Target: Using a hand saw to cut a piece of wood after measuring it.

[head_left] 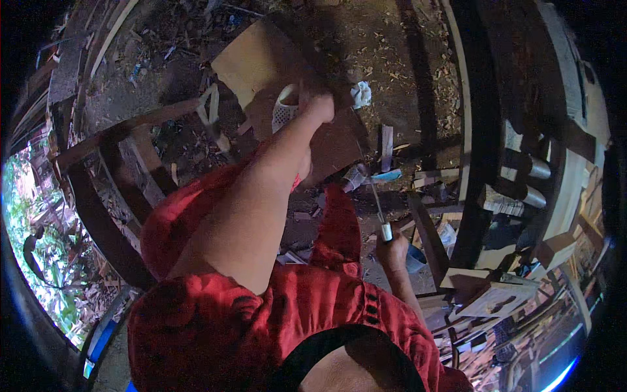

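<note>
Head-worn fisheye, facing down, wide view

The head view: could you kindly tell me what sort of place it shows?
Probably a rough woodworking area: a sawn block is at the right, a wood offcut lies on the littered ground, and the right hand holds a pale-handled tool.

No text, label, brand, number or sign can be read anywhere, from twelve o'clock right round to twelve.
</note>
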The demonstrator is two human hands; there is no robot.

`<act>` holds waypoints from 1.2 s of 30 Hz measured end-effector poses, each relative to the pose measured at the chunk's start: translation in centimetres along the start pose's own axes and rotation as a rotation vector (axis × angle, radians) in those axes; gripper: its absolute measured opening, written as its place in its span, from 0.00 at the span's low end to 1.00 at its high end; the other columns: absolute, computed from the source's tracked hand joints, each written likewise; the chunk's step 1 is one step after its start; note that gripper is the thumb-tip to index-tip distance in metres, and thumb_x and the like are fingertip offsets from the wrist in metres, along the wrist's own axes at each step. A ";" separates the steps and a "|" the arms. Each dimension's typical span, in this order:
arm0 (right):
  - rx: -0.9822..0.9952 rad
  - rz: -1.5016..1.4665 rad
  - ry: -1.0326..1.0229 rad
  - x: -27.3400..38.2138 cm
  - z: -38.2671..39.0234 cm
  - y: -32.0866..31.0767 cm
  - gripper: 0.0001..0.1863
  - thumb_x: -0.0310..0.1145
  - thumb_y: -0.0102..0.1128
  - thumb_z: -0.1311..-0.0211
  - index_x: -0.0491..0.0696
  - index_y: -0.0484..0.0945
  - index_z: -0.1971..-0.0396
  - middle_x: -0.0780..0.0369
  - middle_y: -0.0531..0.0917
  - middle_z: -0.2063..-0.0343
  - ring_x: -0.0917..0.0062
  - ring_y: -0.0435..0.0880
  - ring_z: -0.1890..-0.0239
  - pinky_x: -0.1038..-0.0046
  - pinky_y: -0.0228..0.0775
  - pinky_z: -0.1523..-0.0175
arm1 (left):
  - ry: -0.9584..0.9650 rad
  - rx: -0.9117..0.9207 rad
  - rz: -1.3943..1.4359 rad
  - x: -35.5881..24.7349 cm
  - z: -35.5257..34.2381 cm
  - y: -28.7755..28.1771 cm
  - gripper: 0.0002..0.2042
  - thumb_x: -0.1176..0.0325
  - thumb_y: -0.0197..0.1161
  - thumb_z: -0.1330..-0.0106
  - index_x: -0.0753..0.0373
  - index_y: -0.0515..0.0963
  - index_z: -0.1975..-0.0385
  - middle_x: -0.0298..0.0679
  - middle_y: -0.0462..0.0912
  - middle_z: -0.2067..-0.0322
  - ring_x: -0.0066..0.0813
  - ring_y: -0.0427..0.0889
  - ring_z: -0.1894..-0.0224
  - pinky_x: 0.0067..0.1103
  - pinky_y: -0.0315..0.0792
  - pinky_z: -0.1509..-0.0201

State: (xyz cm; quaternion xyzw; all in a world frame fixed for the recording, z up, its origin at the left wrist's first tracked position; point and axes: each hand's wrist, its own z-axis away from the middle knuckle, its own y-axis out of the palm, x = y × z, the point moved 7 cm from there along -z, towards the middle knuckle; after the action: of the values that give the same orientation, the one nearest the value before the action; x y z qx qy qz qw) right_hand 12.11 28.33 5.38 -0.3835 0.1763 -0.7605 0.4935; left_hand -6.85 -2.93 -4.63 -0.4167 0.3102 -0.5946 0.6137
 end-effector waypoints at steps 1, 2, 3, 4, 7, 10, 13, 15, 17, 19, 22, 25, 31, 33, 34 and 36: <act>0.084 0.120 0.058 0.3 -0.7 0.2 0.10 0.34 0.57 0.55 0.42 0.71 0.77 0.49 0.75 0.81 0.52 0.75 0.74 0.59 0.67 0.71 | 0.040 0.031 -0.095 -0.2 0.0 0.4 0.24 0.61 0.57 0.54 0.63 0.71 0.54 0.45 0.66 0.48 0.43 0.62 0.44 0.36 0.51 0.40; 0.088 -0.004 0.098 0.9 -1.8 -0.2 0.11 0.34 0.57 0.55 0.42 0.73 0.76 0.48 0.75 0.82 0.53 0.76 0.74 0.60 0.67 0.72 | 0.052 0.065 -0.079 -0.2 0.0 0.7 0.24 0.61 0.57 0.54 0.63 0.71 0.54 0.45 0.66 0.48 0.43 0.62 0.44 0.36 0.51 0.40; 0.066 0.012 0.019 2.3 -2.8 -0.7 0.11 0.34 0.57 0.56 0.42 0.74 0.74 0.48 0.76 0.81 0.54 0.76 0.74 0.60 0.68 0.71 | 0.046 0.094 -0.027 -0.2 0.1 1.1 0.24 0.61 0.57 0.54 0.62 0.71 0.55 0.45 0.66 0.48 0.42 0.62 0.44 0.36 0.51 0.40; 0.058 -0.212 -0.142 4.4 -5.1 -0.7 0.20 0.30 0.57 0.56 0.41 0.70 0.59 0.49 0.77 0.77 0.56 0.77 0.74 0.62 0.67 0.72 | 0.034 0.110 0.024 -0.1 -0.1 1.1 0.23 0.61 0.56 0.54 0.62 0.72 0.55 0.45 0.67 0.48 0.42 0.62 0.44 0.36 0.51 0.40; 0.263 0.039 -0.052 5.9 -9.3 2.9 0.20 0.31 0.57 0.57 0.40 0.69 0.60 0.49 0.77 0.77 0.55 0.77 0.75 0.62 0.67 0.71 | 0.018 -0.016 -0.090 -0.2 0.1 -0.2 0.24 0.59 0.56 0.53 0.62 0.71 0.54 0.44 0.66 0.47 0.41 0.61 0.43 0.35 0.50 0.39; -0.021 -0.063 -0.154 6.6 -10.2 2.3 0.19 0.32 0.56 0.55 0.41 0.69 0.61 0.50 0.77 0.77 0.54 0.77 0.73 0.58 0.67 0.70 | -0.027 0.300 -0.078 0.0 0.2 0.9 0.30 0.57 0.59 0.53 0.62 0.65 0.48 0.44 0.63 0.45 0.41 0.58 0.42 0.35 0.48 0.38; -0.142 -0.122 -0.329 6.5 -6.9 0.3 0.18 0.33 0.56 0.53 0.43 0.69 0.61 0.50 0.77 0.78 0.55 0.77 0.73 0.59 0.68 0.71 | -0.022 0.110 -0.030 -0.1 0.5 -0.6 0.34 0.54 0.62 0.56 0.62 0.64 0.47 0.44 0.61 0.44 0.41 0.56 0.40 0.36 0.46 0.37; -0.053 -0.158 -0.188 4.8 -3.3 -0.9 0.18 0.33 0.55 0.52 0.45 0.69 0.60 0.49 0.76 0.78 0.53 0.76 0.73 0.60 0.67 0.72 | -0.014 0.062 0.003 -0.1 0.5 -0.8 0.33 0.54 0.63 0.57 0.62 0.65 0.48 0.45 0.60 0.44 0.41 0.55 0.40 0.36 0.46 0.37; -0.008 -0.163 0.097 1.8 1.0 -1.5 0.16 0.30 0.57 0.54 0.45 0.71 0.62 0.50 0.76 0.77 0.53 0.76 0.73 0.62 0.68 0.70 | -0.017 0.079 0.032 0.0 0.4 -0.3 0.33 0.53 0.64 0.58 0.62 0.67 0.49 0.45 0.60 0.44 0.42 0.54 0.39 0.36 0.45 0.37; -0.038 -0.172 0.035 0.8 2.3 -1.4 0.15 0.28 0.57 0.56 0.45 0.71 0.64 0.49 0.76 0.78 0.52 0.76 0.73 0.61 0.68 0.70 | -0.017 0.366 0.098 0.0 0.3 1.9 0.31 0.54 0.64 0.57 0.62 0.69 0.52 0.46 0.61 0.45 0.43 0.55 0.40 0.38 0.44 0.37; -0.111 -0.040 -0.045 -1.2 2.6 -0.7 0.15 0.26 0.56 0.58 0.45 0.70 0.65 0.48 0.75 0.79 0.51 0.75 0.74 0.60 0.67 0.72 | 0.039 -0.010 0.029 -0.1 -0.2 -0.2 0.27 0.56 0.62 0.55 0.62 0.71 0.54 0.47 0.65 0.47 0.44 0.60 0.42 0.39 0.46 0.38; -0.070 -0.061 -0.138 -1.6 2.0 -0.4 0.18 0.26 0.56 0.60 0.44 0.70 0.63 0.46 0.74 0.80 0.50 0.74 0.75 0.58 0.66 0.73 | 0.029 0.053 -0.018 -0.2 0.1 0.4 0.25 0.57 0.61 0.54 0.62 0.73 0.56 0.47 0.68 0.49 0.45 0.63 0.44 0.38 0.48 0.38; 0.078 0.049 -0.028 3.1 -2.2 -1.0 0.16 0.30 0.54 0.55 0.42 0.69 0.64 0.46 0.76 0.77 0.51 0.75 0.71 0.56 0.66 0.68 | -0.013 0.347 0.099 -0.2 0.3 1.9 0.25 0.61 0.59 0.53 0.64 0.70 0.53 0.49 0.66 0.48 0.44 0.60 0.43 0.35 0.49 0.38; 0.034 -0.078 -0.110 5.7 -4.1 -1.0 0.16 0.35 0.55 0.52 0.43 0.70 0.64 0.45 0.76 0.77 0.50 0.75 0.71 0.58 0.66 0.68 | -0.019 0.278 0.028 0.0 0.3 1.2 0.26 0.61 0.60 0.54 0.64 0.69 0.53 0.49 0.65 0.47 0.43 0.59 0.42 0.35 0.50 0.38; 0.045 -0.052 -0.037 5.5 -4.5 -0.7 0.16 0.35 0.55 0.52 0.43 0.70 0.64 0.45 0.76 0.77 0.50 0.75 0.71 0.58 0.66 0.68 | -0.044 0.193 -0.015 0.0 0.3 0.6 0.27 0.61 0.61 0.55 0.64 0.68 0.52 0.49 0.63 0.46 0.42 0.58 0.42 0.34 0.50 0.39; 0.015 -0.146 -0.033 5.2 -4.1 -0.7 0.15 0.35 0.56 0.53 0.44 0.69 0.67 0.45 0.75 0.77 0.49 0.74 0.70 0.57 0.66 0.69 | -0.044 0.025 0.027 -0.3 0.6 -0.7 0.29 0.61 0.62 0.56 0.64 0.68 0.51 0.48 0.62 0.46 0.41 0.57 0.41 0.34 0.50 0.38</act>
State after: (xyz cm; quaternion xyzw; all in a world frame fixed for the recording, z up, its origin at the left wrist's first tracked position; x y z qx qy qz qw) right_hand 7.44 23.57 5.27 -0.4041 0.1341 -0.7895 0.4422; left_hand -6.71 -2.55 -3.81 -0.4180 0.2947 -0.5807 0.6334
